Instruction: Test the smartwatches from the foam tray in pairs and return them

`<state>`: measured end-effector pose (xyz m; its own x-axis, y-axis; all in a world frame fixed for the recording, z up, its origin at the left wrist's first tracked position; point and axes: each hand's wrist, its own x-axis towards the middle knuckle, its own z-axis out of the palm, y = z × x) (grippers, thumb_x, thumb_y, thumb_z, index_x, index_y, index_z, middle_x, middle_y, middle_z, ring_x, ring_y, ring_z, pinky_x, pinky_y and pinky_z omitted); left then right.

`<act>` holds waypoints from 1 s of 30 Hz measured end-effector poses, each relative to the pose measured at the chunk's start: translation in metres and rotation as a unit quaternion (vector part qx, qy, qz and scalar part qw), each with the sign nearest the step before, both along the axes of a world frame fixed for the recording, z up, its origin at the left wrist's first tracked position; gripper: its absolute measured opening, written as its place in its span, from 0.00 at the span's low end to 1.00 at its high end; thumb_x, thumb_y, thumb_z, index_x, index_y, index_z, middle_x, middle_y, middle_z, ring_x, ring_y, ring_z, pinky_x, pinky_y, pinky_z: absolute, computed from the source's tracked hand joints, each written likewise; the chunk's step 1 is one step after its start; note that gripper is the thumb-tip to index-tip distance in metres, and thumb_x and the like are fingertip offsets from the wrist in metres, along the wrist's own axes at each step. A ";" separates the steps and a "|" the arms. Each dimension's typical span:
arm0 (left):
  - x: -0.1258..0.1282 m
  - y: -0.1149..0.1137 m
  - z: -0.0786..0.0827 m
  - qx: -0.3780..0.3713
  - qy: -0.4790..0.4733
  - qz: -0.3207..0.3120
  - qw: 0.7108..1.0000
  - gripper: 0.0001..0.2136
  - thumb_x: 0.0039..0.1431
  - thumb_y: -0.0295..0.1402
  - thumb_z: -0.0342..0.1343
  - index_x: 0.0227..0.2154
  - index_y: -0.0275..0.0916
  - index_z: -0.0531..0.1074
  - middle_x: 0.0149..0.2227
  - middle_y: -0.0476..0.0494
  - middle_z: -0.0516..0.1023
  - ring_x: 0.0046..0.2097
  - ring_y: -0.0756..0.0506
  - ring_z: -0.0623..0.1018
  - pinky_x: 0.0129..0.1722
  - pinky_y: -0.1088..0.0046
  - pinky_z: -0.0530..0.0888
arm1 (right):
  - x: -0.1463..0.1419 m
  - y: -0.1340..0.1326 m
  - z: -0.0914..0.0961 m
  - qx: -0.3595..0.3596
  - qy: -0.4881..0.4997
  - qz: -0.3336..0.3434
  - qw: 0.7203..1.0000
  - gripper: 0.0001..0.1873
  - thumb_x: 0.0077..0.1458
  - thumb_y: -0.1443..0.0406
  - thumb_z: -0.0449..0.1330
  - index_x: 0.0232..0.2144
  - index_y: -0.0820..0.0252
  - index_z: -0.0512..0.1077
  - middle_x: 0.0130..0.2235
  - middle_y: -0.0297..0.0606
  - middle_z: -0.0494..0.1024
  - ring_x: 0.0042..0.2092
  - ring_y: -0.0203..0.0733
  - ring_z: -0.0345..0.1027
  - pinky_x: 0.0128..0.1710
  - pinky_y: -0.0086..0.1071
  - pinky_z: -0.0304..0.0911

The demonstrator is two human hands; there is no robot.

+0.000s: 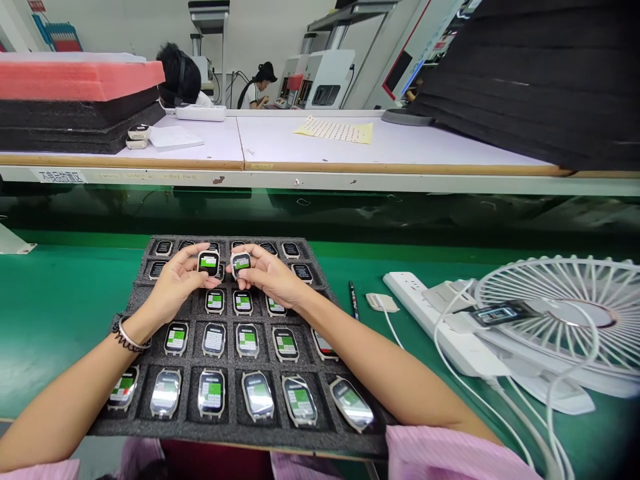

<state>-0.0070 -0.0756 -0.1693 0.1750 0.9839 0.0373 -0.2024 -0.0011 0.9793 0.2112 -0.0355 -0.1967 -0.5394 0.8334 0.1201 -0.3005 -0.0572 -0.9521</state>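
A black foam tray (145, 400) lies on the green bench in front of me, its pockets filled with several smartwatch bodies showing green and white screens. My left hand (175, 283) pinches one watch body (209, 263) above the tray's far rows. My right hand (273, 277) grips a second watch body (241, 264) right beside it. Both lit screens face me, and the two hands almost touch. A beaded bracelet (127, 339) circles my left wrist.
A white desk fan (565, 320) lies at the right with another watch on it. A white power strip (425, 303), white cables and a black pen (353, 300) lie beside the tray. Behind, a white shelf carries foam stacks (75, 100) and a yellow sheet (337, 130). Two people sit far back.
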 end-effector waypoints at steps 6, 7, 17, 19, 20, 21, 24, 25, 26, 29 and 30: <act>-0.006 0.004 0.005 0.043 0.002 -0.002 0.999 0.35 0.47 0.29 0.71 0.57 0.39 0.62 0.48 0.41 0.79 0.38 0.46 0.84 0.39 0.73 0.82 | -0.003 -0.003 0.000 0.012 -0.003 0.061 0.998 0.34 0.48 0.71 0.70 0.55 0.56 0.60 0.44 0.36 0.76 0.33 0.36 0.75 0.36 0.31 0.71; -0.007 0.004 0.006 0.050 0.003 -0.003 0.999 0.34 0.48 0.30 0.71 0.57 0.40 0.62 0.50 0.40 0.78 0.38 0.46 0.84 0.40 0.73 0.82 | -0.004 -0.005 0.001 0.015 -0.007 0.075 0.997 0.35 0.49 0.71 0.70 0.56 0.55 0.59 0.44 0.36 0.75 0.34 0.37 0.76 0.37 0.32 0.71; -0.006 0.007 0.014 0.101 0.009 -0.024 0.995 0.29 0.53 0.29 0.67 0.56 0.41 0.63 0.50 0.42 0.76 0.41 0.47 0.84 0.44 0.74 0.81 | -0.009 -0.011 0.000 0.015 -0.031 0.103 0.994 0.36 0.50 0.68 0.71 0.57 0.56 0.58 0.47 0.39 0.73 0.36 0.39 0.78 0.39 0.32 0.72; -0.005 0.006 0.016 0.107 0.014 -0.025 0.994 0.28 0.52 0.28 0.67 0.55 0.41 0.63 0.50 0.42 0.75 0.40 0.48 0.84 0.44 0.74 0.81 | -0.010 -0.012 0.001 0.018 -0.038 0.109 0.993 0.35 0.50 0.68 0.72 0.56 0.56 0.60 0.47 0.38 0.73 0.36 0.39 0.78 0.39 0.33 0.72; -0.004 0.006 0.017 0.112 0.015 -0.024 0.993 0.28 0.52 0.27 0.66 0.55 0.41 0.64 0.50 0.42 0.75 0.40 0.48 0.83 0.43 0.74 0.81 | -0.010 -0.012 0.001 0.020 -0.041 0.116 0.992 0.35 0.50 0.67 0.72 0.56 0.56 0.60 0.48 0.39 0.73 0.37 0.39 0.78 0.39 0.33 0.72; -0.003 0.006 0.019 0.117 0.018 -0.024 0.993 0.27 0.52 0.26 0.66 0.54 0.41 0.64 0.49 0.43 0.75 0.40 0.48 0.83 0.43 0.74 0.81 | -0.010 -0.013 0.001 0.024 -0.044 0.123 0.991 0.35 0.51 0.66 0.72 0.56 0.56 0.61 0.48 0.39 0.72 0.37 0.39 0.78 0.39 0.33 0.72; 0.000 0.006 0.029 0.133 0.022 -0.019 0.991 0.26 0.51 0.25 0.65 0.52 0.41 0.65 0.48 0.45 0.76 0.40 0.49 0.83 0.45 0.72 0.81 | -0.010 -0.014 0.001 0.032 -0.051 0.139 0.988 0.33 0.51 0.65 0.72 0.56 0.57 0.62 0.47 0.38 0.73 0.37 0.38 0.76 0.38 0.32 0.71; 0.001 0.005 0.035 0.139 0.023 -0.016 0.990 0.25 0.51 0.25 0.65 0.51 0.41 0.65 0.48 0.45 0.76 0.40 0.49 0.82 0.45 0.71 0.81 | -0.010 -0.015 0.001 0.032 -0.054 0.141 0.988 0.33 0.51 0.66 0.71 0.55 0.57 0.62 0.46 0.37 0.73 0.37 0.37 0.76 0.38 0.31 0.70; 0.003 0.005 0.042 0.145 0.024 -0.011 0.989 0.25 0.50 0.25 0.65 0.51 0.41 0.65 0.47 0.45 0.76 0.41 0.49 0.82 0.46 0.70 0.81 | -0.010 -0.015 0.001 0.029 -0.057 0.142 0.988 0.32 0.51 0.66 0.71 0.55 0.57 0.63 0.44 0.36 0.73 0.36 0.36 0.75 0.39 0.31 0.69; 0.009 0.004 0.067 0.175 0.031 0.001 0.984 0.24 0.49 0.25 0.66 0.49 0.41 0.66 0.46 0.45 0.76 0.40 0.49 0.81 0.48 0.67 0.81 | -0.011 -0.016 0.001 0.022 -0.060 0.139 0.988 0.31 0.50 0.66 0.71 0.54 0.58 0.63 0.41 0.33 0.74 0.34 0.35 0.74 0.39 0.32 0.69; 0.011 0.005 0.077 0.188 0.034 0.004 0.982 0.25 0.49 0.26 0.66 0.49 0.41 0.66 0.45 0.45 0.76 0.39 0.49 0.81 0.48 0.65 0.81 | -0.011 -0.016 0.001 0.021 -0.059 0.136 0.989 0.31 0.50 0.65 0.72 0.53 0.57 0.63 0.41 0.33 0.74 0.34 0.35 0.74 0.39 0.32 0.69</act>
